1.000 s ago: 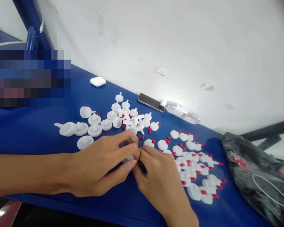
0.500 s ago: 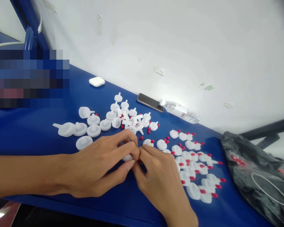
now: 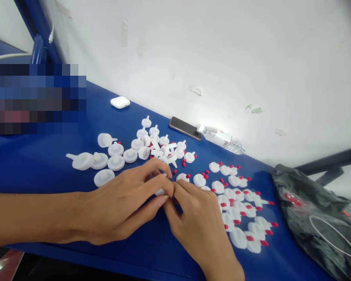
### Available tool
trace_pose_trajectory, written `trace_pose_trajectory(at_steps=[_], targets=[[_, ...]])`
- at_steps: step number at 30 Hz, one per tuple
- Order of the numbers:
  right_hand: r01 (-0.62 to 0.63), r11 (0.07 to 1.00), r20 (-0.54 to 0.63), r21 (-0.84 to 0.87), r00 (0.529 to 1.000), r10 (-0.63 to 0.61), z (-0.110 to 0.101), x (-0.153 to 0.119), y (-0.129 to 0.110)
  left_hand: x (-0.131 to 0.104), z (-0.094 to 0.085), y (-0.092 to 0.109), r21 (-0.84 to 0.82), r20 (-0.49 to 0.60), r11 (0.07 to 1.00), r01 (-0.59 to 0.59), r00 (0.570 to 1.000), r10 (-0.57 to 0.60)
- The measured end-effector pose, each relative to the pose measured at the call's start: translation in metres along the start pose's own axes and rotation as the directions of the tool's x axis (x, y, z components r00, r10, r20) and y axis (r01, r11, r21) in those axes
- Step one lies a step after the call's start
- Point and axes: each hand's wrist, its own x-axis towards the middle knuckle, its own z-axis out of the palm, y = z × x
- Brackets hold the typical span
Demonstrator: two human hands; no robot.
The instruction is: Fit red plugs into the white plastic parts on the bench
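My left hand (image 3: 128, 205) is closed around a white plastic nozzle cap (image 3: 160, 192), mostly covered by the fingers. Pressed up against those fingertips, my right hand (image 3: 195, 218) is pinched at the nozzle end; the small red cap there is almost wholly hidden now. Beyond my left hand lie several loose white nozzle caps (image 3: 116, 162) without red tips, with more heaped in a pile (image 3: 155, 146). To the right of my right hand spread several white nozzle caps (image 3: 238, 237) with red tips on their spouts. Loose red caps (image 3: 174, 171) are scattered between the groups.
Along the wall on the blue table (image 3: 152, 257) lie a phone (image 3: 185, 128), a clear water bottle (image 3: 220, 139) and a white earphone case (image 3: 120, 102). A dark plastic bag (image 3: 298, 218) with a white cable on it sits at the right. The far left is pixelated.
Both hands stay together in nearly the same place. The fingers have shifted slightly, and the red bit seen between the fingertips before is now largely covered.
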Motion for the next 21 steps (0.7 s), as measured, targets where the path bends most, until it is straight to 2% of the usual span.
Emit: trace_pose_trajectory(at_steps=[16,21], targets=[[0.006,1.0,0.006,-0.02,1.0,-0.006,-0.0005,0.0005,-0.0007,-0.0001,-0.0007,0.0013,0.032,-0.014,0.999,0.017,1.0,-0.016],[-0.003,1.0,0.031,-0.028,1.0,0.004,0.0004,0.0001,0.0,0.0023,-0.0006,0.0033,0.007,0.024,1.0,0.026,0.999,-0.026]])
